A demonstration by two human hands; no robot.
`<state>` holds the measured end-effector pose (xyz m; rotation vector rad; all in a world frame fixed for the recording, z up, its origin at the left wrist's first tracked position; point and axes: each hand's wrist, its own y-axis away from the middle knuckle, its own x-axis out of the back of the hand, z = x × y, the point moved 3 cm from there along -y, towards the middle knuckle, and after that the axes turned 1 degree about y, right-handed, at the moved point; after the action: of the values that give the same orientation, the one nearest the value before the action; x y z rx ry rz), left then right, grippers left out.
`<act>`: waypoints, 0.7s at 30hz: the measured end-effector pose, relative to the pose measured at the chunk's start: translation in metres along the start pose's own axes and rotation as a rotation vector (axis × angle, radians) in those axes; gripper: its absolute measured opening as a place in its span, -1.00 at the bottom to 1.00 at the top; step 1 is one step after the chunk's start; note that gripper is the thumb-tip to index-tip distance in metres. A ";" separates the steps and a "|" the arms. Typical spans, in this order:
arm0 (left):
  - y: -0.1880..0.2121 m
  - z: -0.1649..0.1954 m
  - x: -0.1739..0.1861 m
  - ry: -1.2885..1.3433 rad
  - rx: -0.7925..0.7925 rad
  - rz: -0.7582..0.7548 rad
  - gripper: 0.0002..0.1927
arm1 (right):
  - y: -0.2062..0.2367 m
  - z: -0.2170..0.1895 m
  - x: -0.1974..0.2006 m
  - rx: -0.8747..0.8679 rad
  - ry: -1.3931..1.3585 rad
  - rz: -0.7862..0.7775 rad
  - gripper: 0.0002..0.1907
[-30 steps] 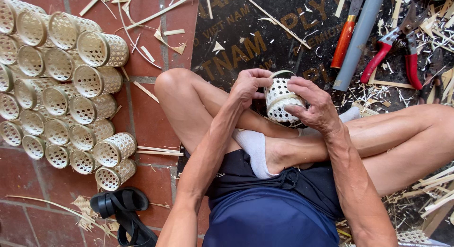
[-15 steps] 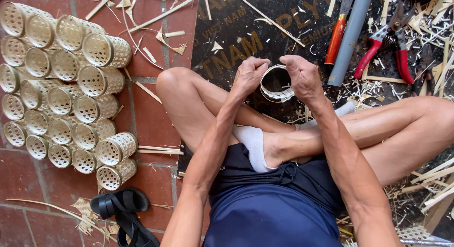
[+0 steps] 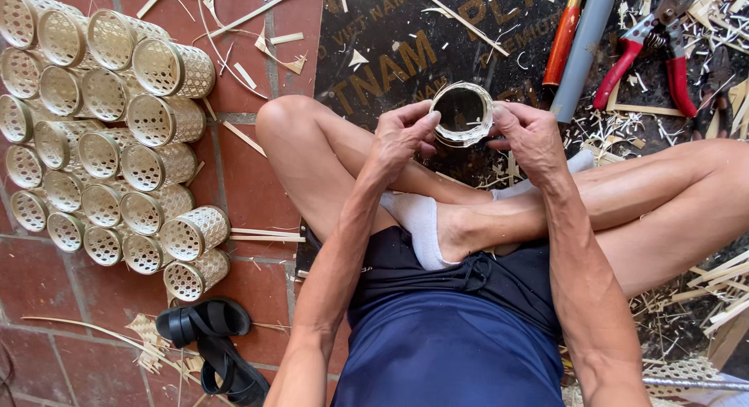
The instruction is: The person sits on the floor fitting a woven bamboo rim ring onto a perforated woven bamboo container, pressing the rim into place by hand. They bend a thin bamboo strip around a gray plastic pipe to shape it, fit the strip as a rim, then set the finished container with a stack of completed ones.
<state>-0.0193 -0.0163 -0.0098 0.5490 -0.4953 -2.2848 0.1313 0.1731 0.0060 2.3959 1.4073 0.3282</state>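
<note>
While the person sits cross-legged on the floor, both hands hold a small woven basket (image 3: 462, 113) up over the shins, its open mouth turned toward the camera so the dark inside shows. The left hand (image 3: 402, 134) grasps the left side of the rim, thumb and fingertips pinched on the weave; the right hand (image 3: 534, 134) grasps the right side in the same way, so the basket sits between the two grips, touching both and resting on nothing below.

To work the rim well, I judge the hands should hold lightly at opposite sides and turn the basket a little at a time, so the round mouth keeps its shape and loose strip ends get tucked evenly. Squeezing hard would likely press the ring into an oval.

To the far left, a stack of finished woven cylinders (image 3: 109, 142) lies on the red tiles, well apart from the hands. Far right, red-handled pruning shears (image 3: 647, 52), an orange-handled tool (image 3: 563, 39) and a grey tube (image 3: 585, 48) lie on the dark board among bamboo shavings (image 3: 702, 298). Black sandals (image 3: 211, 345) lie near left
</note>
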 end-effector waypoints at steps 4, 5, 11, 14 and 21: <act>0.001 0.012 -0.004 -0.061 -0.004 0.063 -0.58 | -0.007 -0.004 0.002 -0.058 0.063 -0.007 -0.61; 0.004 0.019 -0.005 -0.226 -0.131 0.164 -0.56 | -0.008 -0.003 0.005 -0.064 0.032 0.009 -0.62; 0.047 0.053 -0.048 -1.082 -0.908 0.285 -0.47 | -0.026 0.004 0.017 0.087 0.465 0.169 -0.71; 0.039 0.048 -0.074 -1.284 -0.881 0.109 -0.48 | -0.043 0.005 0.009 0.209 0.826 0.133 -0.71; 0.019 0.029 -0.068 -1.385 -0.927 0.240 -0.84 | -0.055 0.006 -0.001 0.037 0.823 0.132 -0.67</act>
<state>0.0207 0.0257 0.0399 -1.5122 -0.0227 -2.0179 0.0894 0.1954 -0.0218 2.4905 1.5378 1.4582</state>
